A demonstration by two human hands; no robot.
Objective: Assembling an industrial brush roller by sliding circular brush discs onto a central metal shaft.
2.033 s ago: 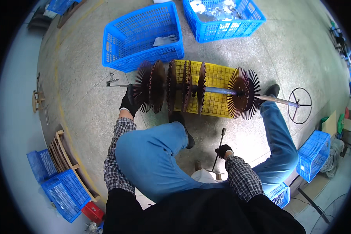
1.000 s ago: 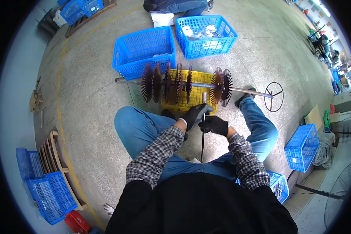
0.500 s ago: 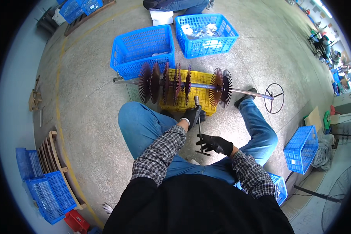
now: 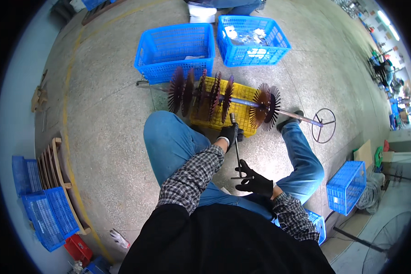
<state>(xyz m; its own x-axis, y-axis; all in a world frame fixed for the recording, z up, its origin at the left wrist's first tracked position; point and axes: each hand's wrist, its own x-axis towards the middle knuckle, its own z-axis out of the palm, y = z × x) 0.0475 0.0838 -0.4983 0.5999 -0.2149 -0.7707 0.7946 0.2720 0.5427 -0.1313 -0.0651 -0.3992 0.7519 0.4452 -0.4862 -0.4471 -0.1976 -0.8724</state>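
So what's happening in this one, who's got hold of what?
A person sits on the concrete floor, both hands in black gloves, holding a long T-handled wrench. The left hand grips its shaft near the top end, and the right hand holds the crossbar at the bottom. The wrench points toward a metal shaft carrying several spiked brown discs, which lies across a yellow crate. Two blue crates stand beyond it.
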